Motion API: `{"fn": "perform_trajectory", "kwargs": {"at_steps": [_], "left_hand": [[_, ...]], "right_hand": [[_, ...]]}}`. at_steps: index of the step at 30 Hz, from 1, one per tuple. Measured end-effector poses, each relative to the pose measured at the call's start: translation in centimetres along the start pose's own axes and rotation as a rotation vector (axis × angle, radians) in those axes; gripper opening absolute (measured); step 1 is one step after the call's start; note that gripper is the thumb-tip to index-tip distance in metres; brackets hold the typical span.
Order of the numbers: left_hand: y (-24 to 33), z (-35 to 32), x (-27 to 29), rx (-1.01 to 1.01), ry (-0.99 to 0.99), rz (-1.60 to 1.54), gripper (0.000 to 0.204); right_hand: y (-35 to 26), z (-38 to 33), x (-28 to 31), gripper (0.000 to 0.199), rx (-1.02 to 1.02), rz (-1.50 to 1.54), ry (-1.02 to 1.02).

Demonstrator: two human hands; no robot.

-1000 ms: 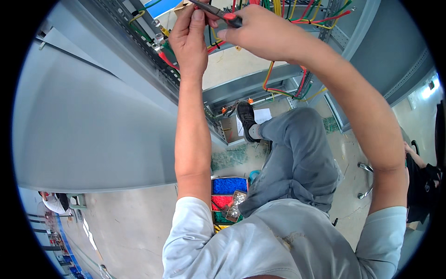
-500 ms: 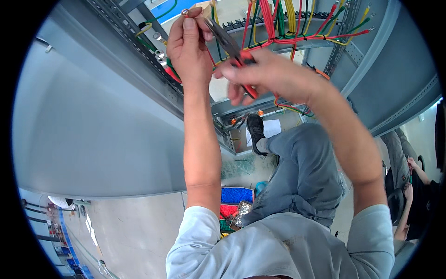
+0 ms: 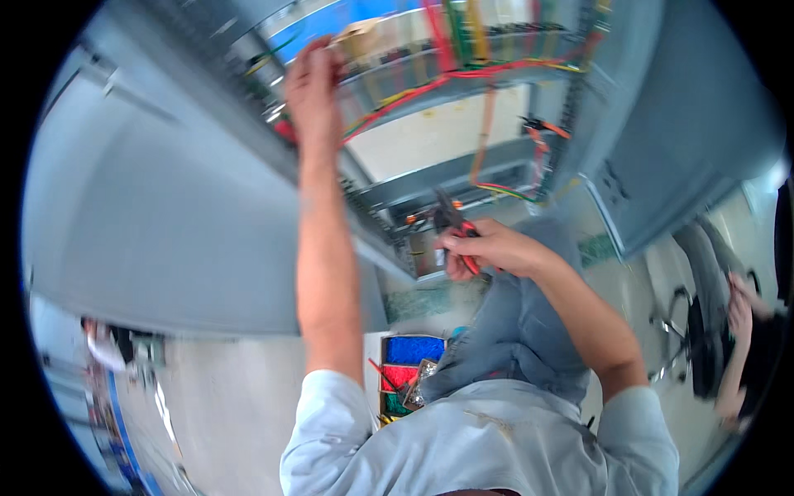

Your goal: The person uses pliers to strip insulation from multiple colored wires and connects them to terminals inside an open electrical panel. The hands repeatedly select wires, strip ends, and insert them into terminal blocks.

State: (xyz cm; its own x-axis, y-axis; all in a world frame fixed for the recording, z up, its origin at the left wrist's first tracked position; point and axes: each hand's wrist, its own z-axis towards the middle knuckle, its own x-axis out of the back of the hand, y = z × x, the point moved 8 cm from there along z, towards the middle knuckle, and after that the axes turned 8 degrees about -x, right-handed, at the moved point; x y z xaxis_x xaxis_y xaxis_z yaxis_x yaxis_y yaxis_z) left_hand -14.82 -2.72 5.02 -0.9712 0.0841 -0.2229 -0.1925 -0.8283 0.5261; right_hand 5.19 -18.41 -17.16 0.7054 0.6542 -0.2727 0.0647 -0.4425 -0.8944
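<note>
My left hand (image 3: 313, 95) is raised at the upper left of the cabinet frame, beside the perforated metal upright. Its fingers are bent together, but motion smears them and what they pinch cannot be made out. Red and green wires (image 3: 389, 103) run along the crossbar toward that hand. Lower down, in front of my knee, my right hand (image 3: 500, 246) is closed round a pair of pliers (image 3: 452, 218) with red and black handles. The dark jaws point up and away from me, touching no wire.
Bundled red, green and yellow wires (image 3: 447, 45) hang at the top of the frame. A grey cabinet panel (image 3: 165, 223) fills the left. A divided bin (image 3: 413, 350) with blue, red and green compartments stands by my leg. Another person's hands (image 3: 738, 312) show at far right.
My right hand has carried the pliers down and away from my left hand. The left hand has shifted slightly left; the ring terminal seen earlier in its fingers is now lost in blur.
</note>
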Motion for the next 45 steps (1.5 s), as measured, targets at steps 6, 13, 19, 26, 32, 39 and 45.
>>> {"fn": "perform_trajectory", "kwargs": {"at_steps": [6, 13, 19, 26, 32, 39, 45], "left_hand": [[1.6, -2.4, 2.4, 0.009, -0.082, 0.301, 0.033], [0.8, -1.6, 1.3, -0.001, -0.224, 0.386, 0.03], [-0.5, 0.1, 4.3, -0.08, -0.151, 0.449, 0.03], [-0.1, -0.3, 2.0, 0.0, -0.113, 0.448, 0.037], [-0.2, -2.7, 1.2, 0.035, -0.057, 0.288, 0.034], [0.3, -5.8, 1.1, 0.068, 0.008, 0.463, 0.042], [2.2, -11.1, 0.6, -0.038, 0.19, 0.659, 0.043]], "right_hand": [[-1.3, -11.6, 6.5, 0.037, 0.193, 0.038, 0.364], [5.7, -30.3, 17.7, 0.037, 0.581, 0.243, 1.097], [9.6, -40.3, 21.1, 0.039, 0.672, 0.399, 1.143], [13.1, -46.2, 23.6, 0.048, 0.701, 0.285, 1.321], [14.8, -46.2, 24.5, 0.052, 0.779, 0.249, 1.305], [13.3, -48.5, 24.8, 0.046, 1.133, 0.56, 1.282], [17.9, -32.7, 21.9, 0.039, 0.671, 0.397, 1.154]]}}
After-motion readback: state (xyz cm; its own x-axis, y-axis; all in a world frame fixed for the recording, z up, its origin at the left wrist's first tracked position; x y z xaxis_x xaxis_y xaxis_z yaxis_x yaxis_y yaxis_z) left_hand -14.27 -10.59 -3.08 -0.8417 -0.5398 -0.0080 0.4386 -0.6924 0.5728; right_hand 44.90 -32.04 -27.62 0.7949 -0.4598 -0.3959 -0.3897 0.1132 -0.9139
